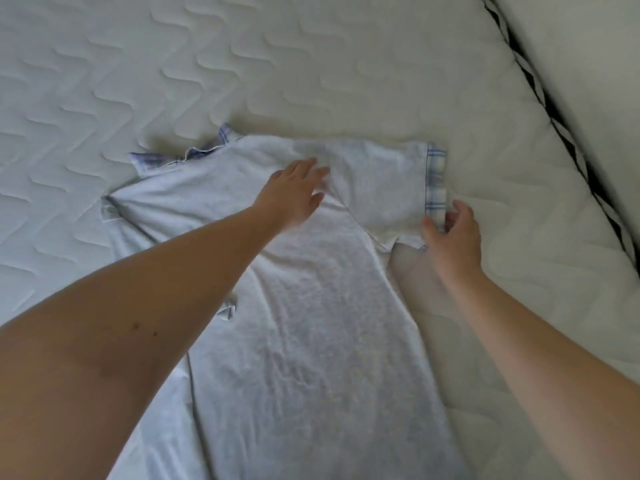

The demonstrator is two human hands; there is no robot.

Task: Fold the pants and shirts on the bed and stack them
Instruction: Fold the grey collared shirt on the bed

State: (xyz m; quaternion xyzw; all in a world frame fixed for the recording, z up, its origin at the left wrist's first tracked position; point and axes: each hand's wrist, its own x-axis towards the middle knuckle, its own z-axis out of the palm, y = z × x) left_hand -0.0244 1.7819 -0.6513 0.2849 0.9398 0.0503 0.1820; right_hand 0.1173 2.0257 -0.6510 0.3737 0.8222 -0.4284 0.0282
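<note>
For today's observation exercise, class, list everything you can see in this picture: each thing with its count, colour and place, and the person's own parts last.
shirt: one, pale white-blue, lying flat across the middle of the mattress
plaid sleeve cuff: one, blue and white check, at the shirt's right sleeve end
plaid collar: one, blue check, at the shirt's far left edge
mattress: one, white, quilted, under everything
dark patterned trim: one, black and white, along the mattress's right edge
left hand: one, flat on the shirt's upper part
right hand: one, pinching the cuff

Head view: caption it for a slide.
Left hand flattens the white shirt while right hand pinches its plaid sleeve cuff.
</note>
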